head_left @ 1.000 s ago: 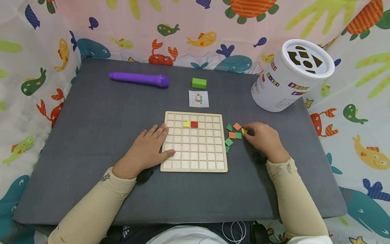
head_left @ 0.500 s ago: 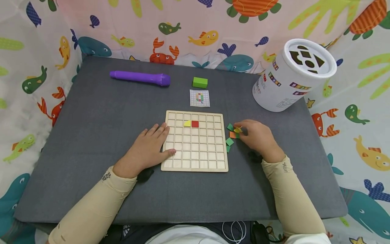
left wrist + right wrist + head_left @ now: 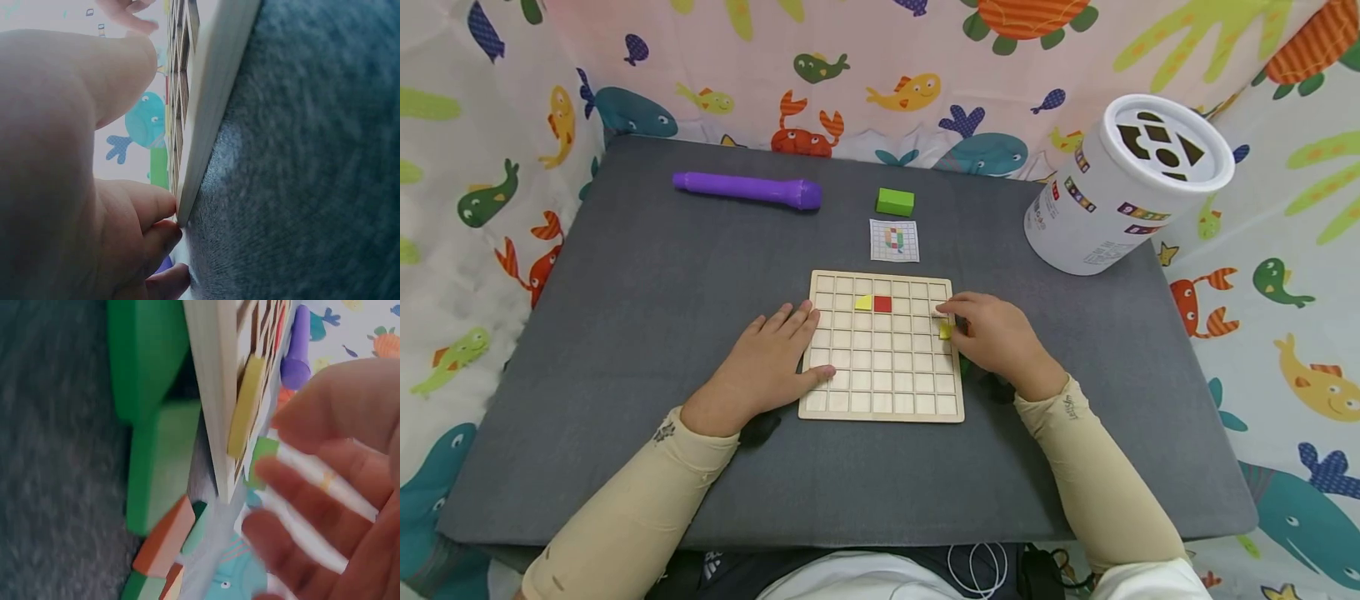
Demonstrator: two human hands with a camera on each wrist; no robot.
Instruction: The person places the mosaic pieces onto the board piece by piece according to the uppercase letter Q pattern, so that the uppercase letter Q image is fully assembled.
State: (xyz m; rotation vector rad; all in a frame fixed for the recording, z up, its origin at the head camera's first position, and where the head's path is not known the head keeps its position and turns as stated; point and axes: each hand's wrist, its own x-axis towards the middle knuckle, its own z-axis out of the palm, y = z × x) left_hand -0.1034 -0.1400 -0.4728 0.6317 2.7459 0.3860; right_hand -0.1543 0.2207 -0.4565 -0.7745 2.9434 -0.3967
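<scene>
A wooden grid board (image 3: 880, 392) lies in front of me, with a yellow piece (image 3: 864, 302) and a red square (image 3: 883, 304) side by side in its upper cells. My left hand (image 3: 763, 367) rests on the board's left edge, fingers spread and thumb over the cells. Over the right edge is my right hand (image 3: 996, 333), its fingers loosely bent. Another yellow block (image 3: 247, 406) lies on the board near that edge, apart from the fingers in the right wrist view. Green blocks (image 3: 165, 465) and an orange block (image 3: 165, 537) sit beside the board, mostly hidden by the hand in the head view.
Behind the board lie a small pattern card (image 3: 894, 241) and a light green block (image 3: 895, 202). A purple microphone-shaped stick (image 3: 747, 190) is at the back left. The tall white tub (image 3: 1097, 208) with shape holes in its lid stands back right.
My right hand has picked up the yellow block, moved left from the loose pieces to the board's right edge and let it go there. The left hand stays in place.
</scene>
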